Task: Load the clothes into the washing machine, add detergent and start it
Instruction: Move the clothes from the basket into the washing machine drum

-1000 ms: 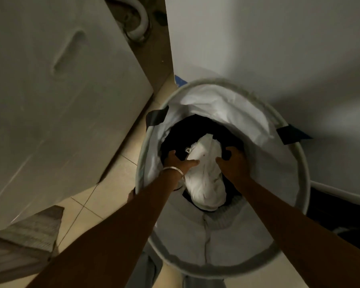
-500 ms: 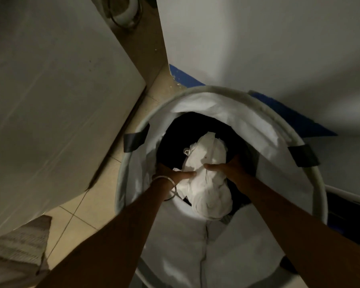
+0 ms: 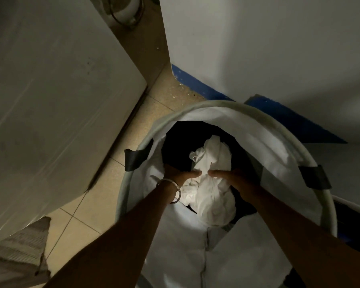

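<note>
Both my thumbs have slid together on the white cloth (image 3: 213, 179) in the basket (image 3: 256, 113); left hand (image 3: 180, 176) and right hand (image 3: 235, 180) grip it, ready to lift

Dim room with a pale tiled floor (image 3: 96, 206). A white wall (image 3: 258, 48) rises on the right (blue skirting (image 3: 197, 85) along its base); a striped mat (image 3: 19, 254) lies lower left.
</note>
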A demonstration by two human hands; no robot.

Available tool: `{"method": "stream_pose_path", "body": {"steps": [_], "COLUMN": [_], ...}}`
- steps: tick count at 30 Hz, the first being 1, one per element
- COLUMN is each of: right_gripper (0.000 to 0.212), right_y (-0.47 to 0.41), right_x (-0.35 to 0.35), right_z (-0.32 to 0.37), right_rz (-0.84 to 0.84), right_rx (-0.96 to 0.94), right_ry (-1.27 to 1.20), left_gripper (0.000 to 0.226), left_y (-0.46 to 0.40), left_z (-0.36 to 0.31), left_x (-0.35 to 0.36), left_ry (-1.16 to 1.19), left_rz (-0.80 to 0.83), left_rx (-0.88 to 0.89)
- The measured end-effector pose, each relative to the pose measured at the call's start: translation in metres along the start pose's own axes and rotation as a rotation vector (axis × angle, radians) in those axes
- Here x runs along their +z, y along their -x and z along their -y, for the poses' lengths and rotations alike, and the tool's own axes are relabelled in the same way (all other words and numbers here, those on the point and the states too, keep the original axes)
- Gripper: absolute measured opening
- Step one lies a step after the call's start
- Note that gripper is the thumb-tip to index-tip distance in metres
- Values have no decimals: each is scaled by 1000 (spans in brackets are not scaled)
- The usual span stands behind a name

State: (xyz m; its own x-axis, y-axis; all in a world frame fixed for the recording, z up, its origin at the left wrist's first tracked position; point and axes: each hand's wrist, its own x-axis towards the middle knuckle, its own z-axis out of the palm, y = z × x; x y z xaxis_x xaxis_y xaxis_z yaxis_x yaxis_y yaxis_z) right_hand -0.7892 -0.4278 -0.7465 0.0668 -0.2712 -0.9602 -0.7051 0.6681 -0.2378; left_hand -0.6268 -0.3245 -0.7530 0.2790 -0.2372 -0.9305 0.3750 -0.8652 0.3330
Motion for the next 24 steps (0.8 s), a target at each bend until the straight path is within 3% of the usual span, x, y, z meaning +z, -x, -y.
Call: {"method": "stream_pose_path", "body": {"steps": [1,4,5,7,11,15,18,21,24], "right_gripper": [46,21,18,19,48,41,37,20,37], "right_y": [1,5,6,7,10,27,44,66,90], "right_x": [-2,-6,-4,1,4,0,-3,0,3], "right_z": [-1,-3,-2,1,-3,-8,-7,3,15], "right_rz": [3,87,95,88,51,87,37,66,30], "right_rx": [-10,-23,-19,-2,15,36,4,35,19], "right_ry": [-17,-69,-71,-90,-170,-206,-278,-309,-328], "left_gripper": [100,42,32,34,46,68,65,63,51], "left_y": [0,5,8,11,13,21,33,52,77], "left_z": [-1,-7,-10,-11,-7,-3,-6,-14,-24], "left_x": [0,-8,-10,-11,-6,-1,0,-3,-12], "left_ry": [-6,7,21,56,149,229,258,311,387], "left_rz": [19,143,173,181,140,277,241,232,294], "left_rx": [-2,-46,-67,-91,-104,-127,-102,-117,-211]}}
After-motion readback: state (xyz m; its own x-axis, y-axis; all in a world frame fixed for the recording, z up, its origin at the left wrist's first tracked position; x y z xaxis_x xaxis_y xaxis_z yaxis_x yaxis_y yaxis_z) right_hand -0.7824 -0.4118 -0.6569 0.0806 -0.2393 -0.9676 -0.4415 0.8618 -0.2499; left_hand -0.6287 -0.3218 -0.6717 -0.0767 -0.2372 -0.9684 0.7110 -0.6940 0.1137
